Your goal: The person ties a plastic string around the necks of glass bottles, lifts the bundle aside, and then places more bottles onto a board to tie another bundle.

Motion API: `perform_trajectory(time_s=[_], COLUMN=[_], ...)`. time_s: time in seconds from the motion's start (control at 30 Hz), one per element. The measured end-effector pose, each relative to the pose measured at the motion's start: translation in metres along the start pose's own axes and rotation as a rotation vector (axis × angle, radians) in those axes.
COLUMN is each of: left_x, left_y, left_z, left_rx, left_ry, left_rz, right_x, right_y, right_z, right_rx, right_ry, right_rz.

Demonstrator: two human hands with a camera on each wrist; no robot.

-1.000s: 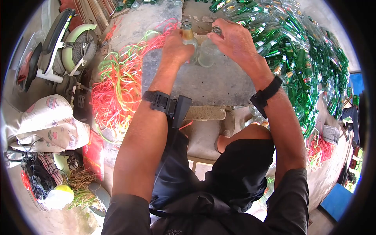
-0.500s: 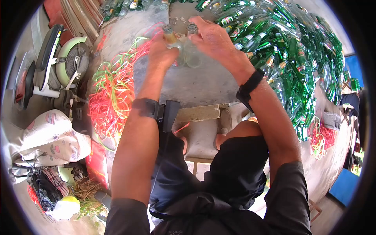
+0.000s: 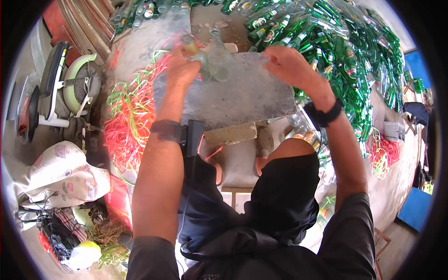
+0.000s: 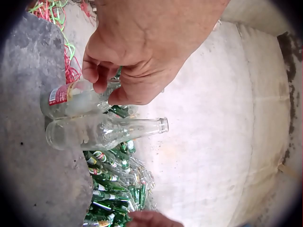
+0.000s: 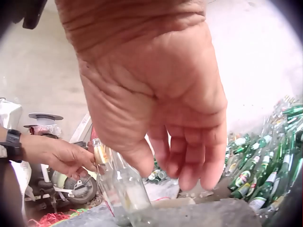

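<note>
Two clear glass bottles stand side by side on a grey slab (image 3: 238, 102). My left hand (image 3: 181, 70) grips the neck of the labelled bottle (image 3: 200, 59); in the left wrist view its thumb and fingers lie around that neck, and the red and white label of the labelled bottle (image 4: 61, 94) shows. The plain bottle (image 3: 218, 58) is upright just right of it, with no hand on it. Off to the right, my right hand (image 3: 298, 70) is raised above the slab, empty. The right wrist view shows the fingers of my right hand (image 5: 156, 99) loosely bent.
A large heap of green bottles (image 3: 336, 56) lies at the right and back. Red and green plastic strips (image 3: 130, 126) are piled along the slab's left side. More bottles (image 3: 149, 10) lie at the back left. A white-framed wheeled machine (image 3: 77, 84) stands at far left.
My right hand has let go of the plain bottle's neck and moved away to the right. My left hand stays at the labelled bottle. The head view has shifted, moving the bottles leftward in it.
</note>
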State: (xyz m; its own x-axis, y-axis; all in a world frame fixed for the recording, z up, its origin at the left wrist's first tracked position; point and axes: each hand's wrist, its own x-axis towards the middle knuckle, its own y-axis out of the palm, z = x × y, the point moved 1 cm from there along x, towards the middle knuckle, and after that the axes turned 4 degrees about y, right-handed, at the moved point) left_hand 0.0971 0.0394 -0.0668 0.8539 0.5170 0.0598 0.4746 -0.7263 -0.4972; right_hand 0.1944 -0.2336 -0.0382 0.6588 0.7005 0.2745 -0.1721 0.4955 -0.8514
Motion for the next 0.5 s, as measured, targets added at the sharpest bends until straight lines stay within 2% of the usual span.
perform_trajectory(time_s=[0.07, 0.1, 0.13, 0.17, 0.2, 0.23, 0.27, 0.3, 0.33, 0.4, 0.47, 0.5], left_x=[-0.001, 0.011, 0.010, 0.008, 0.006, 0.005, 0.003, 0.002, 0.000, -0.003, -0.001, 0.000], left_y=[-0.001, 0.003, 0.000, -0.005, -0.008, -0.009, -0.010, -0.011, -0.012, -0.012, -0.014, -0.013], left_z=[0.002, 0.025, 0.027, 0.021, 0.017, 0.015, 0.014, 0.013, 0.011, 0.009, 0.015, 0.016], left_rx=[-0.065, 0.073, 0.060, 0.073, 0.087, 0.076, 0.061, 0.047, 0.039, 0.065, 0.062, 0.066], left_ry=[0.008, 0.000, -0.002, -0.078, -0.150, -0.147, -0.162, -0.174, -0.170, -0.163, -0.149, -0.139], left_rz=[0.053, -0.002, 0.030, 0.074, 0.118, 0.149, 0.140, 0.127, 0.151, 0.114, 0.128, 0.127], right_x=[-0.042, -0.069, -0.099, -0.132, -0.167, -0.200, -0.246, -0.270, -0.325, -0.424, -0.525, -0.616], right_y=[-0.017, -0.022, -0.023, -0.023, -0.022, -0.027, -0.023, -0.042, -0.037, -0.042, -0.057, -0.058], right_z=[-0.008, -0.015, -0.026, -0.036, -0.046, -0.039, -0.051, -0.023, -0.031, -0.015, 0.003, -0.010], right_rx=[-0.088, -0.094, -0.067, -0.039, -0.110, -0.104, -0.087, 0.058, 0.124, 0.060, 0.115, 0.521], right_ry=[0.173, 0.202, 0.243, 0.286, 0.349, 0.481, 0.489, 0.683, 0.664, 0.376, 0.366, 0.857], right_rz=[0.268, 0.276, 0.384, 0.490, 0.651, 0.800, 1.016, 1.136, 1.248, 1.228, 1.159, 1.250])
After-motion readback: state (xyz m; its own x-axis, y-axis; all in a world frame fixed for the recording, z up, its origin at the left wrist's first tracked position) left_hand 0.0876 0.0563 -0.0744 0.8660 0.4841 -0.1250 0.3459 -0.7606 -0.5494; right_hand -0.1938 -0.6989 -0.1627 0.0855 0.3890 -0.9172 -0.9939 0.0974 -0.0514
